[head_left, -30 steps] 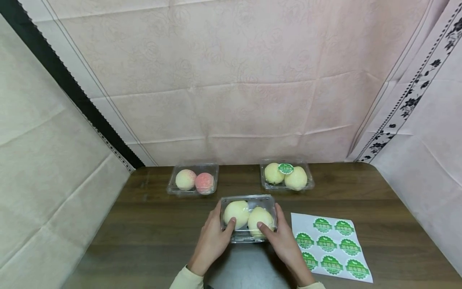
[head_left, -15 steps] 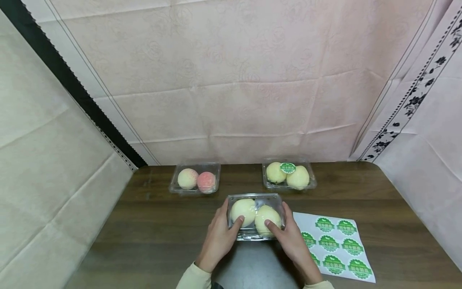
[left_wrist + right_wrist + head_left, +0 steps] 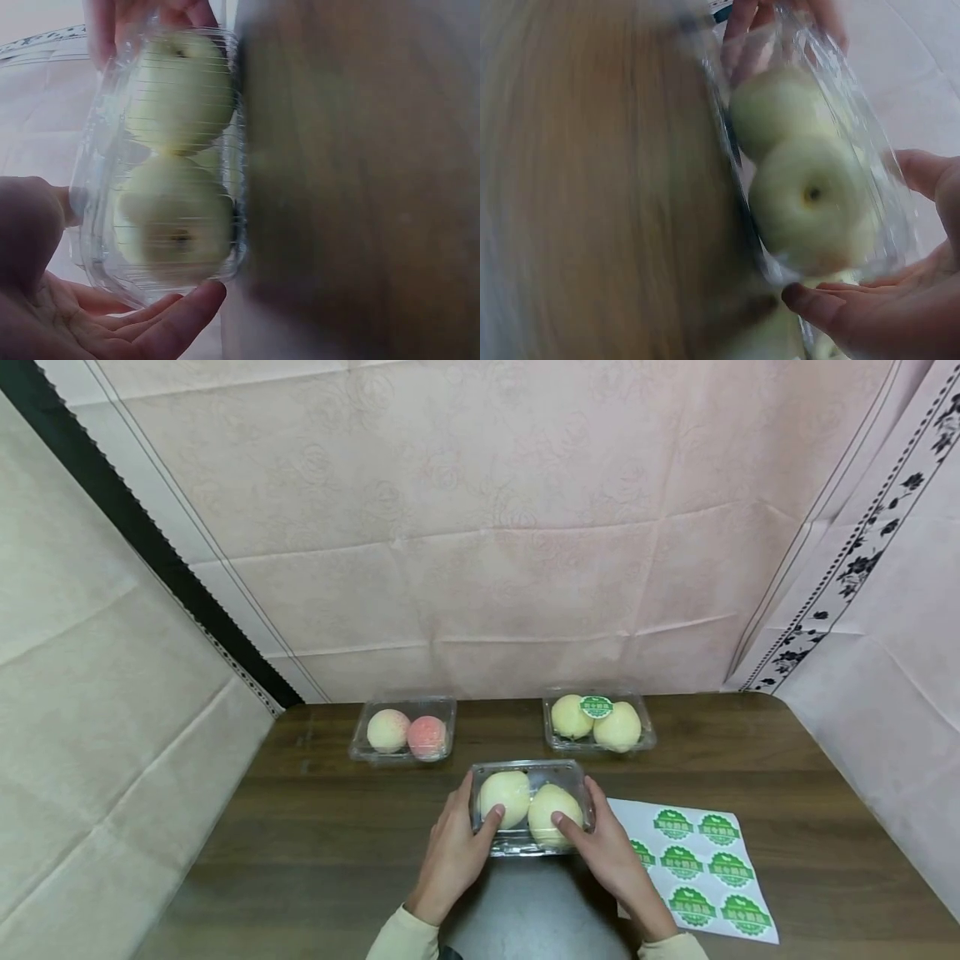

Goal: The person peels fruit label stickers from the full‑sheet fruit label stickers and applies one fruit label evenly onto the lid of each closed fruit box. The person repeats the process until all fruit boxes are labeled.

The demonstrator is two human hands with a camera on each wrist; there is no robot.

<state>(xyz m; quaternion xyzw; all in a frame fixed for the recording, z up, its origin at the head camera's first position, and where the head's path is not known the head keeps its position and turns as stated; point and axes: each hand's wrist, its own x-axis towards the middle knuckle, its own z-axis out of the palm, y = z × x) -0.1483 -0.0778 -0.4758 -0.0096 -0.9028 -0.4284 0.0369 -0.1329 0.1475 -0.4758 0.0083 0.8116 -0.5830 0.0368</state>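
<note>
Both hands hold a clear plastic clamshell box [image 3: 525, 846] by its two short ends, over the near middle of the table. Inside it lie two round, pale yellow-green fruits [image 3: 553, 817], side by side. My left hand [image 3: 454, 862] grips the left end, thumb over the lid and fingers along the side. On the opposite end my right hand [image 3: 615, 862] holds it in the same way. In the left wrist view, fingertips [image 3: 204, 294] press the box's lower edge. The right wrist view shows a dark stem hollow on the nearer fruit [image 3: 808, 202]. No label shows on the lid.
A sheet of green round stickers [image 3: 705, 931] lies to the right, partly covered by my right hand. At the back left stands a clear box [image 3: 366, 747] with one pale and one pink fruit. The back-right box [image 3: 557, 745] carries a green sticker [image 3: 596, 707]. Cloth walls surround the table [image 3: 330, 860].
Both hands and the box have shifted slightly right. My right hand now covers more of the sticker sheet's left side. The boxes at the back stay in place.
</note>
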